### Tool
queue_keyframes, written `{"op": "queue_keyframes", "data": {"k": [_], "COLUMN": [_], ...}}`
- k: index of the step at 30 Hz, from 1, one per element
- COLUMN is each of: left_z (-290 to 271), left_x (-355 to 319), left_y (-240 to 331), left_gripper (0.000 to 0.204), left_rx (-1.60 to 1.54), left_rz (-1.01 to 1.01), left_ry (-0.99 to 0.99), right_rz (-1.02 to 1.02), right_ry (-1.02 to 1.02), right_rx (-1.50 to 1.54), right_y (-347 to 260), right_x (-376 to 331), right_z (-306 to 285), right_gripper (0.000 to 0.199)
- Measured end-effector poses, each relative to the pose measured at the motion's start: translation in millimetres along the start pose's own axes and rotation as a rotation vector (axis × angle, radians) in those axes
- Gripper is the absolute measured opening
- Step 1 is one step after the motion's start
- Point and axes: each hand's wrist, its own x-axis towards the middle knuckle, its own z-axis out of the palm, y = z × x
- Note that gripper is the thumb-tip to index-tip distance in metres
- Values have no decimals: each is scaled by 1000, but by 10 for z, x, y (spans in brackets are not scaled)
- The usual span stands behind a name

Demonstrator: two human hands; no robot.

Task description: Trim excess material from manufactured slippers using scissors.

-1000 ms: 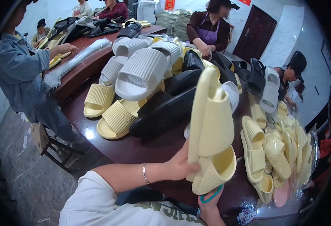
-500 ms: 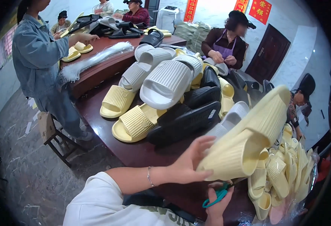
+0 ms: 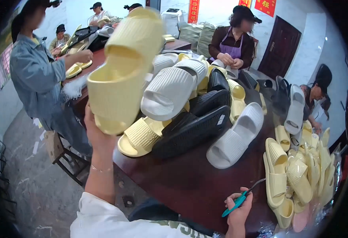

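My left hand (image 3: 98, 133) is raised at the left, gripping a pair of pale yellow slippers (image 3: 116, 99) from below. They are fitted together end to end, upright, and slightly blurred; most of my fingers are hidden behind them. Low over the table at the right, my right hand (image 3: 239, 210) is closed around teal-handled scissors (image 3: 236, 203), whose thin, curved metal end points toward packed yellow slippers (image 3: 301, 178). Between my hands, a grey pair of slippers (image 3: 235, 137) lies on the dark red table (image 3: 182, 186). Behind it is a heap with black slippers (image 3: 194, 129) and light grey slippers (image 3: 168, 93).
At the left a person in a denim jacket (image 3: 37, 75) stands near a wooden stool (image 3: 67, 156). Across the table a person in a purple apron (image 3: 231, 45) handles a grey slipper. Another person (image 3: 318, 95) bends at the right. A second table (image 3: 96, 59) holds more slippers.
My left hand has swung the yellow pair from the right over to the upper left. The scissors in my right hand show more fully, and the grey pair is uncovered.
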Motion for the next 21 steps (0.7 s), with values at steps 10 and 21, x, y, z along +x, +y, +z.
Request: {"op": "queue_keyframes", "data": {"k": [10,21], "left_z": [-1621,-1818], "left_x": [1209,1398], "left_y": [-331,-373], "left_gripper": [32,47], "left_rx": [430,1232], "left_rz": [-234,81], "left_ry": [18,397], "right_rz": [-94,-111], "right_ry": [-127,-158], "right_rx": [-37,-80], "right_y": [49,-9], "right_x": [-7,-2], "right_z": [-11,-106], "right_gripper": [48,40]}}
